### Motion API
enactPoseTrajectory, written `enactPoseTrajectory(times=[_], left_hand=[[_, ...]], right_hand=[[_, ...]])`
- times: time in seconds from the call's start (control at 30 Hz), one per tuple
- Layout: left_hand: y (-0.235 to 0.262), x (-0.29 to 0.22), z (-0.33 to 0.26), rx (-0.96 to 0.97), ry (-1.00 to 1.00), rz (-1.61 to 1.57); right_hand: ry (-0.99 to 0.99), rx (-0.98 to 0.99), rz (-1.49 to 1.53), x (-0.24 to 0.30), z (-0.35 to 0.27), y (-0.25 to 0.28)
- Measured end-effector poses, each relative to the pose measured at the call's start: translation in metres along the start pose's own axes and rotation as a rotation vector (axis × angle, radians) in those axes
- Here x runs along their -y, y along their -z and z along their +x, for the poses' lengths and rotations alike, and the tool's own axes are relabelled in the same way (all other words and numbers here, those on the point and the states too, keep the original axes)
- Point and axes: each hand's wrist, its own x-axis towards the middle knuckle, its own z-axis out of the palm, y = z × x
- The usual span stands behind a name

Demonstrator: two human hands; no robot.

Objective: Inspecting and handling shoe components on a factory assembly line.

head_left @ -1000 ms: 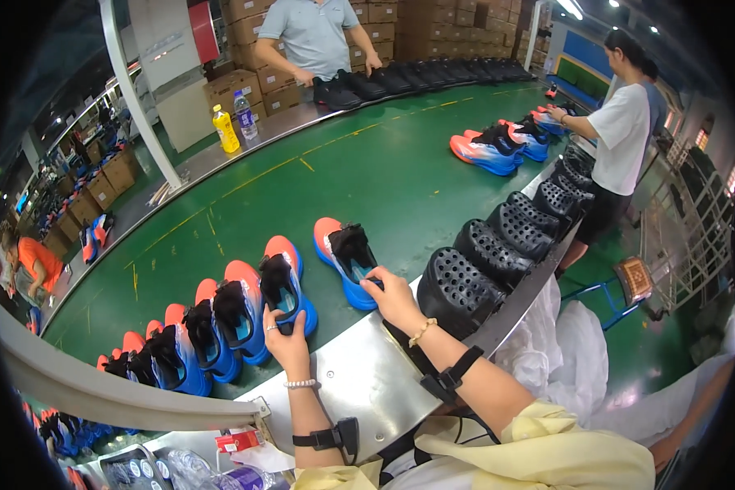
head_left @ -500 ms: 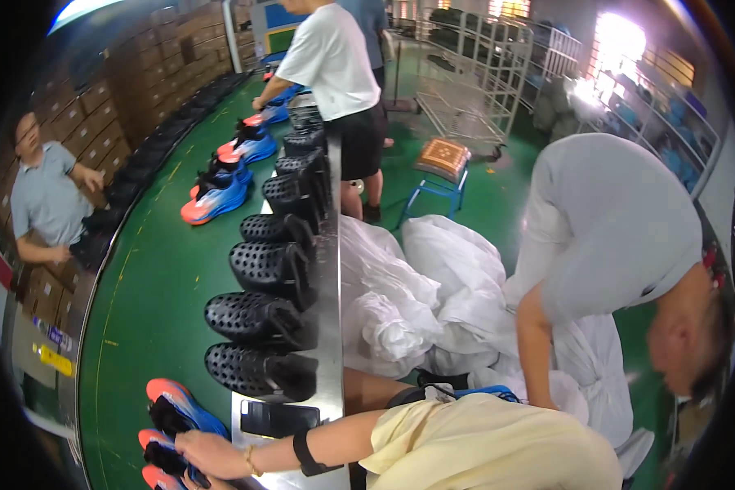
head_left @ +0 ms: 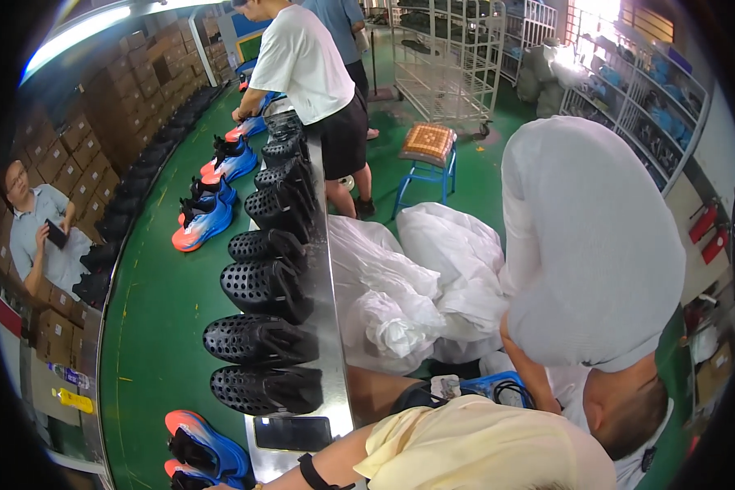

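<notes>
My right arm crosses the metal ledge point(head_left: 257, 465), a black band on the forearm. My right hand point(head_left: 220, 487) is almost wholly cut off by the lower edge, beside the running shoes; its fingers do not show. Nearest it are an orange, white and blue running shoe point(head_left: 212, 447) and another such shoe point(head_left: 181, 471) on the green belt point(head_left: 151, 359). A dark phone point(head_left: 292, 434) lies flat on the ledge beside my arm. Beyond it, black perforated clogs point(head_left: 257, 388) stand in a row along the ledge. My left hand is out of the picture.
To my right a person in grey point(head_left: 592, 245) bends over white sacks point(head_left: 457, 253). A person in white point(head_left: 306, 73) works farther up the belt. Across it, another person holds a dark flat object point(head_left: 56, 233). A blue stool point(head_left: 425, 175) and a wire cart point(head_left: 449, 65) stand beyond.
My view has shifted; the hand seen on the shoes has slipped almost out of the lower edge. The grey-clad person bends lower. The person across the belt now holds up a dark flat object.
</notes>
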Motion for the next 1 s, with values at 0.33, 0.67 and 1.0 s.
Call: enactPoseTrajectory(times=[0.33, 0.67, 1.0], left_hand=[[-0.012, 0.006, -0.011, -0.011, 0.009, -0.113], [0.031, 0.027, -0.011, -0.184, 0.036, -0.078], [0.137, 0.004, -0.022, -0.396, 0.158, 0.199]], right_hand=[[-0.12, 0.089, -0.067, 0.019, -0.006, 0.013], [-0.046, 0.184, 0.054, 0.05, -0.007, 0.027], [-0.306, 0.454, 0.493, 0.097, 0.013, 0.099]])
